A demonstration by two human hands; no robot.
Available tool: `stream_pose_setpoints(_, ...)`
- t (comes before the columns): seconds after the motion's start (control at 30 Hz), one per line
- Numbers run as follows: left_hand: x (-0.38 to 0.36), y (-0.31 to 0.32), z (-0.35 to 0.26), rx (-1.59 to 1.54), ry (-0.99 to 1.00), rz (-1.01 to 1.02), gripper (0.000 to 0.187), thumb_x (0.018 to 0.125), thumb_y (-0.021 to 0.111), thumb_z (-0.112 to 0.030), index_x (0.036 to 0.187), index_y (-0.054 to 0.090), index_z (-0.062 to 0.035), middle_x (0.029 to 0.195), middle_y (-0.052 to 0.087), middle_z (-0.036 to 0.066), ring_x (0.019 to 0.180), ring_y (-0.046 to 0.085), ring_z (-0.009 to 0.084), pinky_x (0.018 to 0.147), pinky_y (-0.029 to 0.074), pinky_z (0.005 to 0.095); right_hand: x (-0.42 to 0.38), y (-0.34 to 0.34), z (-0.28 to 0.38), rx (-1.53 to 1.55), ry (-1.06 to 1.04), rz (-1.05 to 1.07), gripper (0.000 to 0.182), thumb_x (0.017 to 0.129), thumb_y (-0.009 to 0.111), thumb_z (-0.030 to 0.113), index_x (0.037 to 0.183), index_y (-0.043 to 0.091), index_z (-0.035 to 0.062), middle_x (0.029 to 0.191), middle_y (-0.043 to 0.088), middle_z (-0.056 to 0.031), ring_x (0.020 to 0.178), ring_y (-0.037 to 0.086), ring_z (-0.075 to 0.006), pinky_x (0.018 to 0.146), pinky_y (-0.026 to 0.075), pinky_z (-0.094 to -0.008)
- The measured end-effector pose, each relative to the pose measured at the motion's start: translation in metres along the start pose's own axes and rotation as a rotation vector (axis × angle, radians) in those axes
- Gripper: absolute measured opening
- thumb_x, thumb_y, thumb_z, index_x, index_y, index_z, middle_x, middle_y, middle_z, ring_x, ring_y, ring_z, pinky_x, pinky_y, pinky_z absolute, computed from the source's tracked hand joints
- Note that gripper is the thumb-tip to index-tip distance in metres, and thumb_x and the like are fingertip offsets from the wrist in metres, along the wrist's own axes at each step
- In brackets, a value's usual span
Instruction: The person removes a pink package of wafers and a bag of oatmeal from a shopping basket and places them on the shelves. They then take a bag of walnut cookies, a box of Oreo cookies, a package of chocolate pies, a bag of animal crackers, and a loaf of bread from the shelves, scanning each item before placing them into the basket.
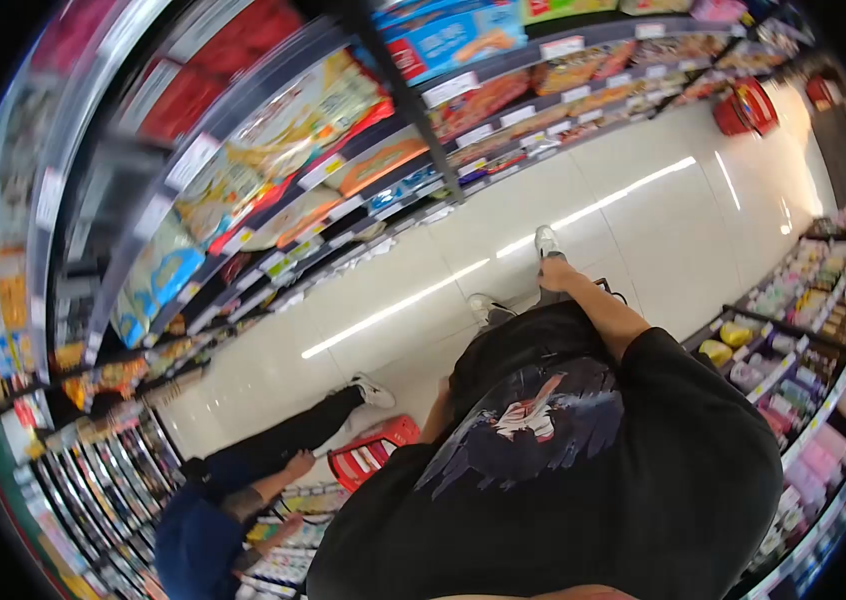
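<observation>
My right arm hangs down in front of me, with my right hand [555,272] low beside my dark shorts, near my white shoe [546,241]. Its fingers are hidden from above, and a thin dark loop [611,290] shows next to the wrist. Of my left arm only a strip of skin shows at the edge of my black printed T-shirt [583,500]; my left hand [442,392] is mostly covered by the shirt. A red shopping basket [378,450] appears close to that arm, partly hidden by my shirt.
Shelves of bagged snacks [283,130] with price tags run along the far side. Bottles fill the shelf [803,370] at right. A person in dark blue [198,530] is at lower left, arms toward a product shelf. Another red basket [745,108] is up the shiny tiled aisle [633,215].
</observation>
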State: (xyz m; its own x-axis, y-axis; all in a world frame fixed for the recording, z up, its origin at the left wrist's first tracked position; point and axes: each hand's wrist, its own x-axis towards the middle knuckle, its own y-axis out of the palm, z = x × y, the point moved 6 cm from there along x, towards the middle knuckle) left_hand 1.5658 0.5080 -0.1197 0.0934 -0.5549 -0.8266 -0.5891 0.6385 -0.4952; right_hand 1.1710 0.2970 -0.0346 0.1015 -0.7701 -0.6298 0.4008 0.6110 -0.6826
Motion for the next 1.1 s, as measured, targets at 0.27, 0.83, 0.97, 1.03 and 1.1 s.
stream_pose_setpoints(0.27, 0.031, -0.023, -0.060, 0.036, 0.090, 0.082, 0.019, 0.074, 0.054, -0.021, 0.082, 0.060, -0.0050, 0.077, 0.060, 0.016, 0.068, 0.058, 0.0291, 0.060, 0.045, 0.0419, -0.038, -0.019, -0.106, 0.375, 0.095, -0.137, 0.041, 0.074, 0.058, 0.034, 0.089, 0.063, -0.0042, 0.086, 0.063, -0.0238, 0.085, 0.061, -0.0358, 0.077, 0.047, -0.0393)
stream_pose_setpoints(0.83, -0.020, 0.099, -0.679, -0.135, 0.622, 0.301, 0.021, 0.083, 0.053, -0.020, 0.096, 0.058, -0.0042, 0.080, 0.063, 0.011, 0.071, 0.063, 0.0160, 0.062, 0.048, 0.0273, -0.152, -0.050, -0.385, 0.927, 0.517, -0.360, 0.037, 0.074, 0.056, 0.031, 0.075, 0.065, -0.0047, 0.071, 0.064, -0.0209, 0.073, 0.063, -0.0331, 0.071, 0.048, -0.0406)
stream_pose_setpoints(0.97, 0.014, 0.125, -0.682, 0.197, 0.802, 0.165, 0.026, 0.081, 0.056, -0.025, 0.094, 0.061, -0.0033, 0.085, 0.064, 0.013, 0.081, 0.062, 0.0219, 0.070, 0.048, 0.0310, -0.160, -0.009, -0.408, 0.953, 0.582, -0.262, 0.030, 0.077, 0.058, 0.027, 0.075, 0.062, -0.0026, 0.064, 0.063, -0.0133, 0.058, 0.061, -0.0214, 0.059, 0.049, -0.0342)
stream_pose_setpoints(1.03, 0.041, 0.123, -0.663, 0.262, 0.766, 0.083, 0.028, 0.078, 0.058, -0.027, 0.091, 0.062, -0.0021, 0.088, 0.064, 0.017, 0.086, 0.062, 0.0279, 0.076, 0.047, 0.0346, -0.172, -0.009, -0.418, 0.970, 0.633, -0.223, 0.031, 0.077, 0.058, 0.027, 0.075, 0.062, -0.0033, 0.066, 0.063, -0.0136, 0.059, 0.062, -0.0216, 0.060, 0.049, -0.0340)
stream_pose_setpoints(1.1, 0.060, 0.117, -0.636, 0.208, 0.597, 0.093, 0.027, 0.077, 0.059, -0.026, 0.091, 0.063, -0.0027, 0.087, 0.064, 0.017, 0.084, 0.061, 0.0292, 0.074, 0.048, 0.0355, -0.174, -0.013, -0.434, 1.015, 0.681, -0.217, 0.032, 0.076, 0.057, 0.028, 0.076, 0.062, -0.0039, 0.068, 0.064, -0.0153, 0.060, 0.063, -0.0227, 0.061, 0.050, -0.0337)
